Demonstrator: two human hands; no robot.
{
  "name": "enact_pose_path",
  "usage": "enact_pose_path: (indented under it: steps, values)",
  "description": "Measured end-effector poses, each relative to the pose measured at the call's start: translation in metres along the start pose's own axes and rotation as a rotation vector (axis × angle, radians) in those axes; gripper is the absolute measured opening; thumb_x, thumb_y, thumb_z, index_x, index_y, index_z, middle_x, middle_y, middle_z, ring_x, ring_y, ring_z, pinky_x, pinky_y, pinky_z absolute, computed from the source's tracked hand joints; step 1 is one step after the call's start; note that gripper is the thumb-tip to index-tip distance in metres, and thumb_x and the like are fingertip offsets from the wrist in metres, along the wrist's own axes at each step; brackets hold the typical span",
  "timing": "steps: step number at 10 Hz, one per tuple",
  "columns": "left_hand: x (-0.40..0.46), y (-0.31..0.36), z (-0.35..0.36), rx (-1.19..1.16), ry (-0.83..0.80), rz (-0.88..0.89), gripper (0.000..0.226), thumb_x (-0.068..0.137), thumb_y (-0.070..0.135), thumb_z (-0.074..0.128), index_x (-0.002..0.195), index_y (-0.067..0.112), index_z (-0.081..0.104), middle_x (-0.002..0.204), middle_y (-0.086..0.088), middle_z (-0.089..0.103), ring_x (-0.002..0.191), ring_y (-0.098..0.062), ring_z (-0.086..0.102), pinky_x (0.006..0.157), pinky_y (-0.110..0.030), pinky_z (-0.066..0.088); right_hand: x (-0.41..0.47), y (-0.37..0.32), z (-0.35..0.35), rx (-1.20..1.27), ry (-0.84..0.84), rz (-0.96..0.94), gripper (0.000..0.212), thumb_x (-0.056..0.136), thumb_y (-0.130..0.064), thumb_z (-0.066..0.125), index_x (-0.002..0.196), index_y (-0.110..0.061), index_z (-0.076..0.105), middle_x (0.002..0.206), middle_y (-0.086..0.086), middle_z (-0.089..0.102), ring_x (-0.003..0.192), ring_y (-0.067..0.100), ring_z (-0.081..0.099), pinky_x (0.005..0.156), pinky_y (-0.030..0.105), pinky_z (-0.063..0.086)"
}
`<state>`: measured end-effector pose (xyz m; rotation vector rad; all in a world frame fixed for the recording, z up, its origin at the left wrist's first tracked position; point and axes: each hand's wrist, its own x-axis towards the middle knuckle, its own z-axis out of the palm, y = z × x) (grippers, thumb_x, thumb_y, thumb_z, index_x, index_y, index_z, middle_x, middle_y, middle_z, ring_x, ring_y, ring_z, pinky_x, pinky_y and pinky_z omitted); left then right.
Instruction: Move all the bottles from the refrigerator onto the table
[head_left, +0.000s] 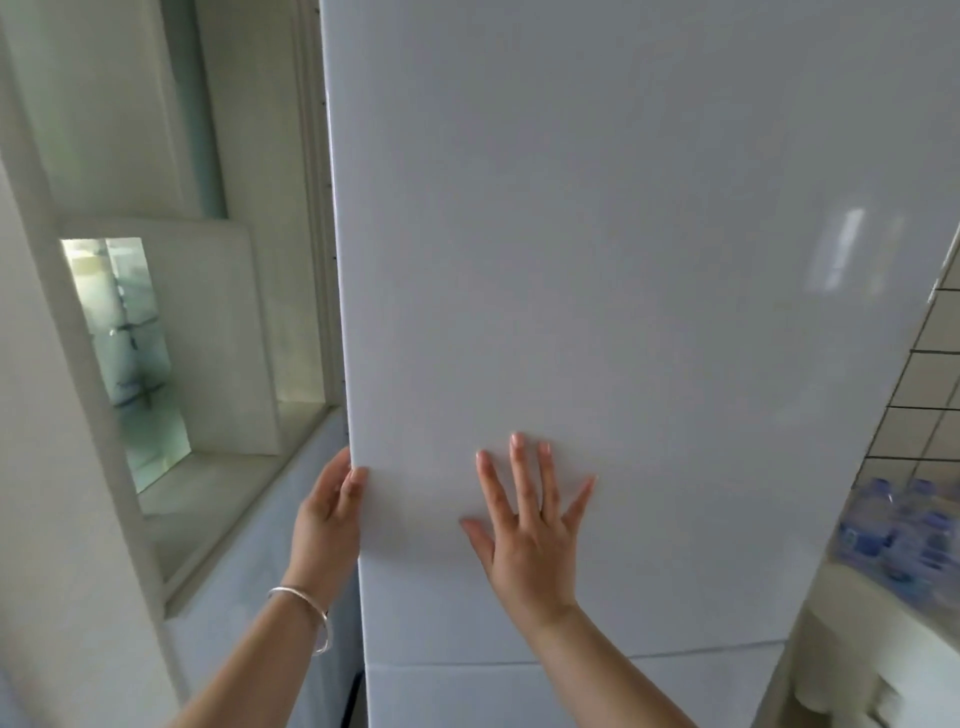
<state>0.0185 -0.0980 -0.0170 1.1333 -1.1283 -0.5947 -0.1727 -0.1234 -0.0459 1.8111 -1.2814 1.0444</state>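
A tall white refrigerator door (597, 234) fills most of the view and looks closed. My left hand (330, 512), with a silver bangle on the wrist, curls its fingers around the door's left edge. Flat against the door's lower front lies my right hand (530, 525), fingers spread and holding nothing. Several clear water bottles with blue labels (896, 535) stand blurred on a white table (872, 613) at the far right. The fridge's inside is hidden.
A lower door panel (519, 691) begins below a seam under my hands. A window recess with a sill (208, 478) lies close on the left. A tiled wall (930, 395) rises at the right behind the bottles.
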Motion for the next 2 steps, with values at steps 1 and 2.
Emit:
enact_pose_path:
  steps: [1,2]
  values:
    - [0.003,-0.005,-0.003,-0.027,-0.002,-0.02,0.02,0.086,0.042,0.055,0.105,0.04,0.063,0.099,0.013,0.069,0.086,0.0,0.062,0.08,-0.027,0.047,-0.002,0.0,0.0,0.001,0.001,-0.006,0.074,0.084,-0.049,0.048,0.147,-0.031,0.015,0.159,0.0,-0.005,0.146,0.024,0.0,0.104,0.069,0.013]
    - [0.0,-0.015,-0.008,-0.061,0.061,-0.07,0.026,0.081,0.045,0.058,0.106,0.038,0.064,0.106,0.005,0.07,0.096,-0.012,0.062,0.088,-0.035,0.047,-0.002,0.005,-0.015,0.103,0.002,-0.02,0.063,0.083,-0.044,0.048,0.142,-0.03,0.029,0.156,-0.001,0.014,0.143,0.023,0.016,0.103,0.062,0.021]
